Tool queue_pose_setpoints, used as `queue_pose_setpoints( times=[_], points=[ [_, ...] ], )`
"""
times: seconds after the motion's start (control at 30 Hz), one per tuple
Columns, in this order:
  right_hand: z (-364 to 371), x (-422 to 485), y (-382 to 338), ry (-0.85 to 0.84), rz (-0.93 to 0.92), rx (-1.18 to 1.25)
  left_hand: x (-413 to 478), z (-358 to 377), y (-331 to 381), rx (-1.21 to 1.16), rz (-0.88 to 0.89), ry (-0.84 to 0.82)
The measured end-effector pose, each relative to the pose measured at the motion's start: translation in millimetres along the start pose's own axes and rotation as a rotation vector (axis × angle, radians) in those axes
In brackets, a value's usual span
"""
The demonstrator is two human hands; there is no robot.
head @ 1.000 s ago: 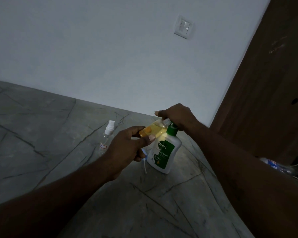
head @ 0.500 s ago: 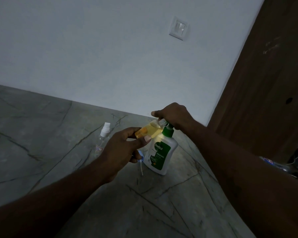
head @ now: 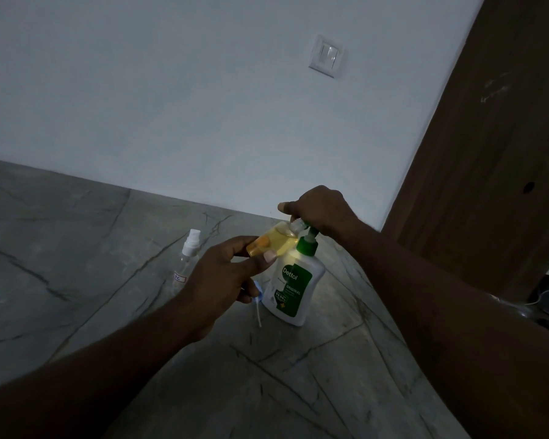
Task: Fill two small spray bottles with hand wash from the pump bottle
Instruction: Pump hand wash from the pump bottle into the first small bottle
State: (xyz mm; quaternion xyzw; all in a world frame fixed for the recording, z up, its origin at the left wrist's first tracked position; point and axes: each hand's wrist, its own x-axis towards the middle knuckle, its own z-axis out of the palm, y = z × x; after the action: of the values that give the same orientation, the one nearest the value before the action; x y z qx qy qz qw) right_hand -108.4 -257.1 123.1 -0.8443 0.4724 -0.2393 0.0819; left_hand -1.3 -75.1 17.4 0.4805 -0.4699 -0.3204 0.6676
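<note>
Dim home room: veined stone surface, plain wall with light switch, wooden door.

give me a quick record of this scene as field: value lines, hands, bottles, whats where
left hand: holds the small open bottle tilted, its mouth at the pump spout; its lower fingers hold a removed spray cap with a dip tube
small open bottle contents: yellow liquid, partly filled
right hand: curled over the pump head
pump bottle: upright on the stone surface
second spray bottle: capped, upright, left of the hands, untouched
background: wall switch, brown door
</note>
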Motion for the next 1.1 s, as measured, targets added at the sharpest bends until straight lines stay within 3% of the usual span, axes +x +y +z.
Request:
queue_pose_setpoints(
  times=[0.33, 0.57, 0.73, 0.93, 1.1],
  points=[
    [12, 0, 5, 0.011, 0.059, 0.122, 0, 0, -1, 0.013, -0.021, 0.004],
    [1, 3, -1, 0.031, -0.006, -0.037, 0, 1, 1, -0.006, -0.005, 0.013],
    [12, -3, 7, -0.001, 0.066, 0.13, 0, 0, -2, -0.003, -0.024, 0.013],
    [3, 3, -1, 0.015, 0.005, 0.003, 0, 0, 0, 0.009, -0.007, 0.015],
    [11, -5, 5, 0.011, 0.065, 0.154, -1, 0, -1, 0.002, -0.006, 0.007]
  ],
)
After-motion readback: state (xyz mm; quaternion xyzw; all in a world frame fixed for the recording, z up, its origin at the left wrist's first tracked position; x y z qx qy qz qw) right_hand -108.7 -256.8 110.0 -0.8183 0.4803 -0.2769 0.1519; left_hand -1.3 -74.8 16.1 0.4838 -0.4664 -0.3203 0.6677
